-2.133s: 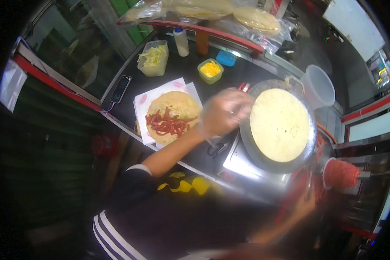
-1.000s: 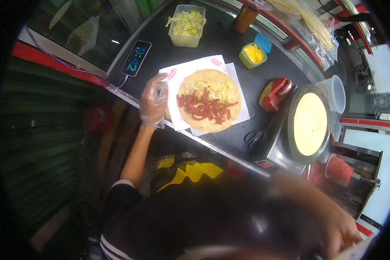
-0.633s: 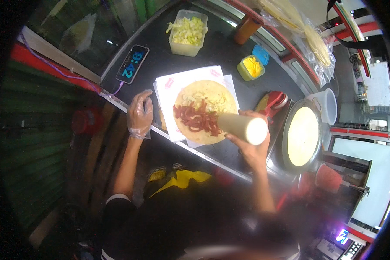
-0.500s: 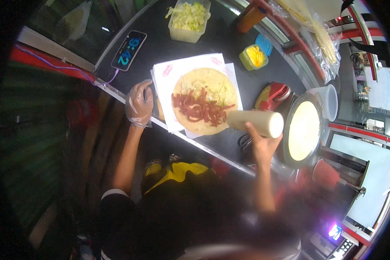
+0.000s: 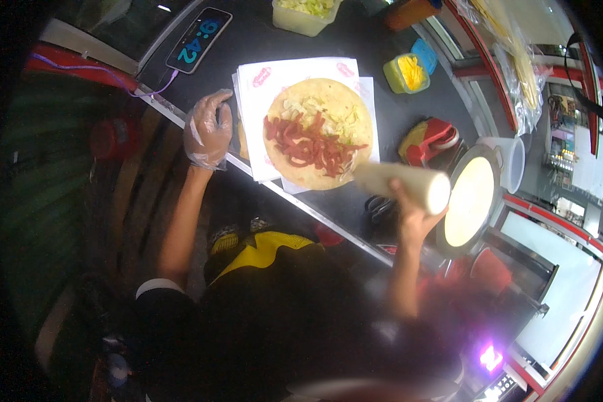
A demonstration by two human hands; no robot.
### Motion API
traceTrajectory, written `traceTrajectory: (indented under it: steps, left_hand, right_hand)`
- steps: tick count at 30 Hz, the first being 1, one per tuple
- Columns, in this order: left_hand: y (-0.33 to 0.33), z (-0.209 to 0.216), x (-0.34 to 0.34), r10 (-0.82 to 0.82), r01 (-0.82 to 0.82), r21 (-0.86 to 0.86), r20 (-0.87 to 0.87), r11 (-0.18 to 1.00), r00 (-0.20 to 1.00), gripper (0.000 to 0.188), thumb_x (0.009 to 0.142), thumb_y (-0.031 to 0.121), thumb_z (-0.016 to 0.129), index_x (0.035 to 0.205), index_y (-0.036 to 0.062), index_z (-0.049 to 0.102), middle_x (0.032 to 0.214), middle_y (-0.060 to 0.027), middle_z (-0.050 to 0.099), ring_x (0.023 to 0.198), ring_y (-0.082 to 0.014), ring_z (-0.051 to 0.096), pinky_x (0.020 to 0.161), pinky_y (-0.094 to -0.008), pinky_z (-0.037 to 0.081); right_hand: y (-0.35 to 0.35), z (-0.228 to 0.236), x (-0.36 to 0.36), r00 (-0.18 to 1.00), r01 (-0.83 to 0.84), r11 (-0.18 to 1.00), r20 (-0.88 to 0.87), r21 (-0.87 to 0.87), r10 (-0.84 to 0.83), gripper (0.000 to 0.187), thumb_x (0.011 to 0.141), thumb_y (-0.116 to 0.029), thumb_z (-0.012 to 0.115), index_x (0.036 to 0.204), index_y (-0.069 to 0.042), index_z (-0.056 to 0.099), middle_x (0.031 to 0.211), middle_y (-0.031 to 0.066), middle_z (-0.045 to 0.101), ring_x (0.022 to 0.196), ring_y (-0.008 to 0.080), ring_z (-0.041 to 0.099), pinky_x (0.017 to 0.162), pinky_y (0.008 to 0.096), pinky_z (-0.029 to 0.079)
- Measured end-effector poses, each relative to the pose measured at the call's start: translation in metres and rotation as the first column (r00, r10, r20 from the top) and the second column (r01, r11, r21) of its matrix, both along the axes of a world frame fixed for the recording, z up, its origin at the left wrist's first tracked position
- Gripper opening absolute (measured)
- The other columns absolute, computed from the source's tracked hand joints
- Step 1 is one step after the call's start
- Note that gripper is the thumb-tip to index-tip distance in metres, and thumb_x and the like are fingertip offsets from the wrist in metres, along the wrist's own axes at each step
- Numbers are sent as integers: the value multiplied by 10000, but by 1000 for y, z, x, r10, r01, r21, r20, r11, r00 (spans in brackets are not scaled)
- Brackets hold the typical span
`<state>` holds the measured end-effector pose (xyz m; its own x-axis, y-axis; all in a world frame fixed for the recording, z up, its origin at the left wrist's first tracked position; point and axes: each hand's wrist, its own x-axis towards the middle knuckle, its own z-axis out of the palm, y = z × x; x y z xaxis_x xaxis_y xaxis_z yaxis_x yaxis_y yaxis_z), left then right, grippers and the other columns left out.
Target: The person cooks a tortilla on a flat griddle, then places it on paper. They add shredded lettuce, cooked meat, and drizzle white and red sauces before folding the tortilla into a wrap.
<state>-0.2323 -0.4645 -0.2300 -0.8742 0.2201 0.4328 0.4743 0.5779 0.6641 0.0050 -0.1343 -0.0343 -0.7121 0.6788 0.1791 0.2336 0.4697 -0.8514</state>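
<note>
Holding a tilted pale bottle (image 5: 417,179) in the curled fingers of our right hand (image 5: 415,218), we have its tip by the lower-right edge of the flatbread (image 5: 320,90) on white paper (image 5: 298,69); beside it, our gloved left hand (image 5: 208,132) has fingers loosely apart.

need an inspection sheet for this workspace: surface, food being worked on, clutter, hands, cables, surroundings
Surface: black counter, pale edging along the person's side.
Job's things: flatbread flat on white paper, topped with pale shreds and red strips; pale bottle tilted, narrow end toward it.
Clutter: phone; tub of yellow strips; tub of shredded greens; red-and-tan object, kind unclear.
Hands: left hand, clear-gloved, beside the paper, nothing seen held; right hand gripping the bottle.
Cables: purple cable from the phone, off the counter's left side.
Surroundings: griddle bearing a pale round; translucent bucket behind.
</note>
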Motion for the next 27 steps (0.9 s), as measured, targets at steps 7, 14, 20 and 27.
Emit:
traceTrajectory:
  steps: [7, 14, 20, 27]
  left_hand:
    - [0, 5, 0, 10, -11, -44, -24, 999, 1000, 257, 1004, 55, 756, 1253, 105, 792, 1221, -134, 835, 1130, -390, 794, 976, -494, 625]
    - [1, 3, 0, 7, -7, 1, -30, 1000, 1000, 250, 1009, 47, 749, 1247, 113, 793, 1212, -127, 838, 1131, -389, 794, 990, -498, 621]
    - [0, 0, 2, 17, -16, -47, 15, 999, 1000, 262, 1003, 52, 749, 1253, 116, 796, 1215, -129, 835, 1122, -388, 792, 984, -496, 624]
    - [1, 6, 2, 5, -5, -3, -15, 1000, 1000, 257, 986, 38, 747, 1226, 112, 800, 1194, -136, 835, 1121, -390, 793, 974, -502, 629]
  right_hand:
    - [8, 8, -13, 986, -89, 982, -125, 169, 111, 418, 865, -163, 1037, 1145, 33, 797, 1040, 111, 828, 912, 207, 782, 882, 386, 648]
    - [10, 12, -26, 997, -15, 997, -81, 81, 21, 423, 851, -147, 1043, 1136, 46, 798, 1020, 137, 825, 894, 240, 792, 858, 402, 652]
    - [-9, 10, -65, 909, 407, 906, -152, 114, -389, 590, 764, -175, 1089, 1218, 31, 773, 1148, 140, 808, 1007, 249, 779, 1002, 402, 623]
    - [2, 18, -60, 985, -106, 973, -110, 206, 130, 561, 799, -203, 1075, 1209, 35, 774, 1071, 135, 828, 915, 233, 796, 894, 403, 660]
